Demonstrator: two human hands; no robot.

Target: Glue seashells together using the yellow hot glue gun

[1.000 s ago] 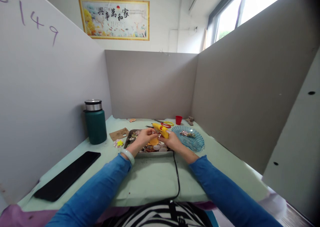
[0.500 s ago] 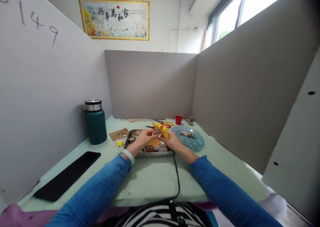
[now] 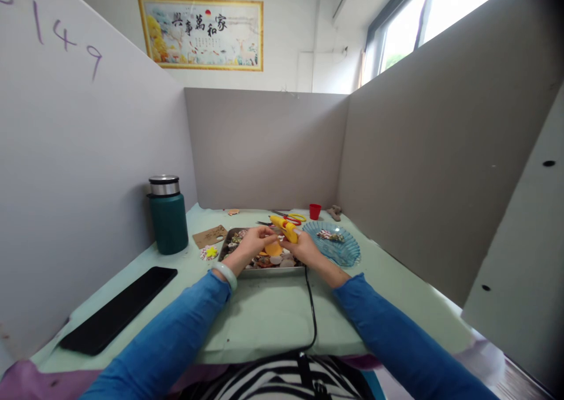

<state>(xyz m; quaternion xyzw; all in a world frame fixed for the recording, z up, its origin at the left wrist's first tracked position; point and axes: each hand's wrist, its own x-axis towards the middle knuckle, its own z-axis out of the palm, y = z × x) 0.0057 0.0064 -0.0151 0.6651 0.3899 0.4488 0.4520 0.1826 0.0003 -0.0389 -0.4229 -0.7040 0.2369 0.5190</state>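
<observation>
My right hand (image 3: 305, 249) is wrapped round a yellow glue gun (image 3: 284, 227), whose black cord (image 3: 312, 306) runs back toward me. My left hand (image 3: 252, 242) is closed in a pinch on an orange shell-like piece (image 3: 274, 249) just under the gun's nozzle. Both hands hover over a metal tray (image 3: 229, 239) filled with several shells and pebbles. A pale bangle (image 3: 224, 272) sits on my left wrist.
A blue scalloped glass dish (image 3: 343, 249) with small pieces lies right of the tray. Behind are yellow-red scissors (image 3: 294, 217), a red cup (image 3: 314, 211) and a brown card (image 3: 210, 235). A green flask (image 3: 167, 214) and a black phone (image 3: 118, 308) are at left. Grey partitions enclose the table.
</observation>
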